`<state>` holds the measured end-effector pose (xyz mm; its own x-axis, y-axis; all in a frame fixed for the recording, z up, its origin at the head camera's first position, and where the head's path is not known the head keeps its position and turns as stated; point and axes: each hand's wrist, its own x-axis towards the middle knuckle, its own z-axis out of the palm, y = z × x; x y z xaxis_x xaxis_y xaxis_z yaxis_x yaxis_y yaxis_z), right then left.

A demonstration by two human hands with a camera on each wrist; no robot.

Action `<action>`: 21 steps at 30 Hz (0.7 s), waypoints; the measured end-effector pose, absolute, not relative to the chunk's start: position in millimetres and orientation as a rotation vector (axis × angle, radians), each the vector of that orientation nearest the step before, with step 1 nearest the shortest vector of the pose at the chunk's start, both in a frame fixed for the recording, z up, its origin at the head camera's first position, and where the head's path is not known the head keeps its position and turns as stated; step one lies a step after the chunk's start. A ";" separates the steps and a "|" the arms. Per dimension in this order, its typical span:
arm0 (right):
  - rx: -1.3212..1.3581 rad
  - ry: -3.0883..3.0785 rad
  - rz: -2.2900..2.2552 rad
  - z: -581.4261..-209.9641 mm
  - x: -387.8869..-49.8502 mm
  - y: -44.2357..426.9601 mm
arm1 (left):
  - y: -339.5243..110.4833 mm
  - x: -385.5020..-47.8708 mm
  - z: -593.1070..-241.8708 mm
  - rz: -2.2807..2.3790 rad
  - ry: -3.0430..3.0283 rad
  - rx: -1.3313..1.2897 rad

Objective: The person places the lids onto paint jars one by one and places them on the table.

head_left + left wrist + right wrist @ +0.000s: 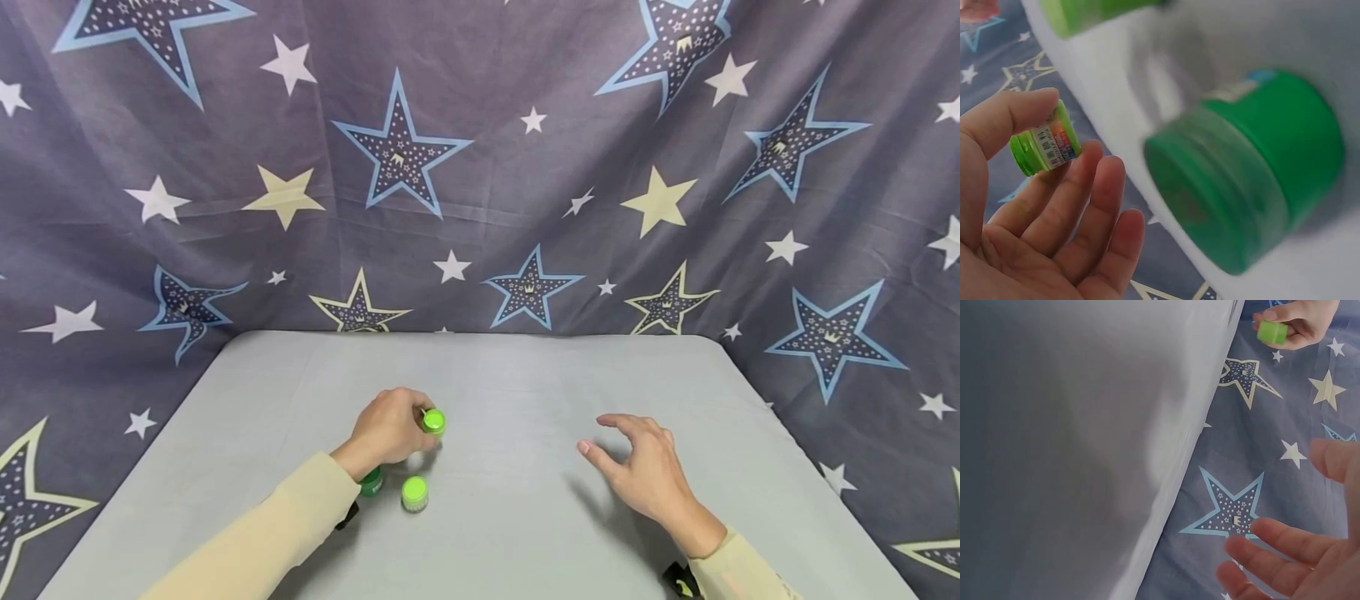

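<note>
My left hand (392, 427) pinches a small bright green jar (433, 421) between thumb and fingers, above the table. In the left wrist view a printed label with a barcode shows on this jar (1050, 142). Below the left hand stands a dark green jar (371, 482), partly hidden by the wrist in the head view; it looms large as a green jar (1254, 169) in the left wrist view. Beside it stands a second light green jar (415, 493) with its lid up. My right hand (641, 467) hovers over the table's right side, fingers spread and holding nothing.
The table (510, 533) has a pale grey cloth cover with rounded far corners. Behind and around it hangs a dark curtain (480, 217) printed with stars. A dark strap piece (681, 579) shows at the right wrist.
</note>
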<state>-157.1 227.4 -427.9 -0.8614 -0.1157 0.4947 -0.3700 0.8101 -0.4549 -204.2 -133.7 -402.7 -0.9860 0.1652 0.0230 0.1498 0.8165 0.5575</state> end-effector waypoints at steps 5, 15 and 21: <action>0.331 -2.567 0.779 -429.0 -160.4 232.2 | -129.9 -196.8 -396.7 1.045 2.958 0.272; 0.287 -2.588 0.765 -428.9 -166.3 239.8 | -121.2 -179.5 -387.5 1.220 2.971 0.317; 0.282 -2.597 0.760 -428.4 -169.8 242.2 | -115.5 -167.0 -386.5 1.274 2.977 0.365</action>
<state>-169.8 242.2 -428.4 -0.8920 -0.0747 0.4458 -0.3032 0.8302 -0.4678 -167.0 -115.5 -386.5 -0.9682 0.1585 0.1934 0.2494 0.6705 0.6988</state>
